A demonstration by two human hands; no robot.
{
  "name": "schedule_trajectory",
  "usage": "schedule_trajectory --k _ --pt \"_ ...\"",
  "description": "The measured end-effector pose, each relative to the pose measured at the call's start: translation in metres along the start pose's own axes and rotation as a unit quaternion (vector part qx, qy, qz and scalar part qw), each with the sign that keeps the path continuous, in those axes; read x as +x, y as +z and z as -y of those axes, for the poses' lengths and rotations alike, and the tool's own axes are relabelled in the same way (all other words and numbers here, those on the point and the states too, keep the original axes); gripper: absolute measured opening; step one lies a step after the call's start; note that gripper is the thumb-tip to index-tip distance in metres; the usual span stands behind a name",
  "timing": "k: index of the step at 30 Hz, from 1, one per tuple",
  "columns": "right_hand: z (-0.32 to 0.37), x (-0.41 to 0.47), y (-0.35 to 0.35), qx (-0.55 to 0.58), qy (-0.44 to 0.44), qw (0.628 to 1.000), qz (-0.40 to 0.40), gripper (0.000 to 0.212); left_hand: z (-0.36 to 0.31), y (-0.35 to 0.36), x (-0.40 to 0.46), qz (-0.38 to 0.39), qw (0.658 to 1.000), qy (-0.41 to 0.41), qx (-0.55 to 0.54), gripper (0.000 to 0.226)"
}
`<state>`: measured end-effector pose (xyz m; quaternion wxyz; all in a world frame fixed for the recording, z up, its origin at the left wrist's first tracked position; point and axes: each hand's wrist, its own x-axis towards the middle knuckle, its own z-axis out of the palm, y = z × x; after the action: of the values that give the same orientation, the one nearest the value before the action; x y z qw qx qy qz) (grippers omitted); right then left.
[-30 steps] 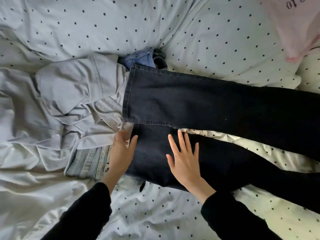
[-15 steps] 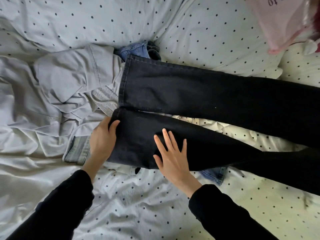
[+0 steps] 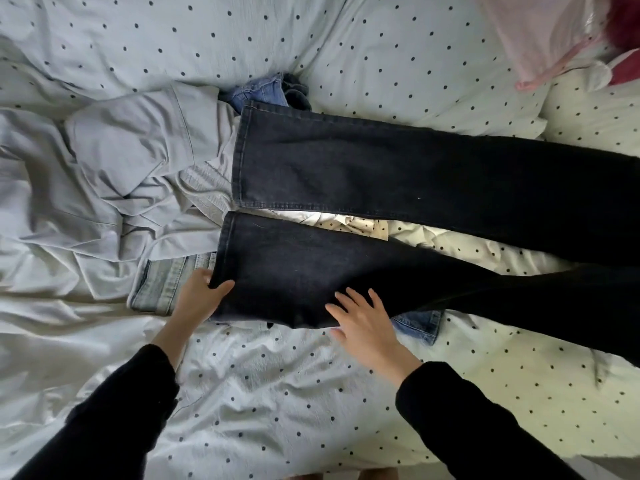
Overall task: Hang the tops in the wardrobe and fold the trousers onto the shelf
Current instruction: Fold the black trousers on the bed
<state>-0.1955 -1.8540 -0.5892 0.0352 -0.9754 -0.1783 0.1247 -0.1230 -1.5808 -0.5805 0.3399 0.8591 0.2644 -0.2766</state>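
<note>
Here, dark indigo denim trousers (image 3: 398, 188) lie spread across a dotted white duvet (image 3: 277, 393). The left hand (image 3: 201, 299) pinches the near leg's hem corner; the right hand (image 3: 367, 327) rests flat, fingers spread, on that leg. Beneath lie pale-blue jeans (image 3: 162, 285), mid-blue jeans (image 3: 419, 323) and a crumpled grey garment (image 3: 138, 161).

Bed covered by pale polka-dot duvet (image 3: 277, 393), dark dots, heavily creased, spanning the whole view. Plain grey-white sheet (image 3: 45, 341) bunched at left. Far right: pink translucent plastic bag (image 3: 540, 39), a dark red item (image 3: 623, 19) just beside it at frame corner.
</note>
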Motion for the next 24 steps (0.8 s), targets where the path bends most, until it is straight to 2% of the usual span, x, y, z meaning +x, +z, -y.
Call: schedule_trajectory --k 4,6,9,11,13,15,17,20,22,24 --pt "-0.019 0.012 -0.038 0.044 0.012 0.998 -0.051 0.023 -0.033 -0.04 -0.013 0.048 0.979 0.029 -0.194 0.026" --pt "-0.036 0.023 -0.07 0.05 0.035 0.995 -0.075 0.005 -0.057 -0.062 -0.019 0.074 0.964 0.063 -0.246 0.018" --pt "-0.061 0.043 -0.108 0.045 0.087 0.983 -0.157 0.012 -0.096 -0.08 -0.016 0.089 0.938 0.112 -0.316 0.021" --pt "-0.077 0.061 -0.127 0.034 0.131 0.97 -0.201 0.015 -0.129 -0.085 -0.01 0.104 0.92 0.149 -0.347 0.032" --pt "-0.09 0.077 -0.133 0.036 0.188 0.96 -0.206 0.031 -0.152 -0.076 -0.003 0.087 0.927 0.176 -0.319 0.042" --pt "-0.093 0.083 -0.126 0.04 0.214 0.956 -0.199 0.043 -0.156 -0.06 0.01 0.033 0.957 0.191 -0.216 0.047" --pt "-0.086 0.082 -0.105 0.026 0.19 0.963 -0.192 0.047 -0.146 -0.043 0.025 0.006 0.974 0.199 -0.104 0.055" --pt "-0.066 0.071 -0.071 -0.008 0.125 0.977 -0.173 0.051 -0.121 -0.03 0.049 0.026 0.983 0.174 -0.048 0.075" --pt "-0.053 0.068 -0.054 0.014 0.115 0.982 -0.149 0.052 -0.117 -0.025 0.059 0.016 0.985 0.164 -0.044 0.07" --pt "-0.039 0.069 -0.045 0.052 0.123 0.982 -0.136 0.052 -0.123 -0.024 0.059 -0.024 0.985 0.16 -0.053 0.051"
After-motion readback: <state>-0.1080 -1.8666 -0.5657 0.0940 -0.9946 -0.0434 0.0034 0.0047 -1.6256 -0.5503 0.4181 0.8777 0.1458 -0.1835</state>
